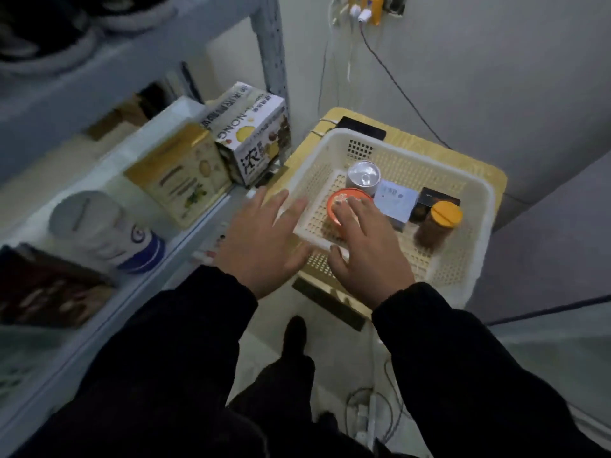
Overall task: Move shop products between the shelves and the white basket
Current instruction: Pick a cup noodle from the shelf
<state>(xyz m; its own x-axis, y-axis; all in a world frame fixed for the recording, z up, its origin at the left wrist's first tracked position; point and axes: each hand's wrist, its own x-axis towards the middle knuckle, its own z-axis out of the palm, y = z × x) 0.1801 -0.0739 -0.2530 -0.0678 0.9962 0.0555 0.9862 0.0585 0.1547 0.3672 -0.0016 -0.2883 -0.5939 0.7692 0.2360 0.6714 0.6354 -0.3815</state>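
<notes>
The white basket sits on a small wooden table right of the shelves. Inside it are an orange-lidded tub, a silver can, a pale blue box, a dark box and a jar with a yellow lid. My right hand reaches over the basket's near rim, its fingers spread and resting on the orange-lidded tub. My left hand hovers open with straight fingers beside the basket's left rim, holding nothing.
On the shelf to the left stand a white carton with printed letters, a gold box, a white-and-blue tub and a dark packet. Cables hang on the wall behind and lie on the floor.
</notes>
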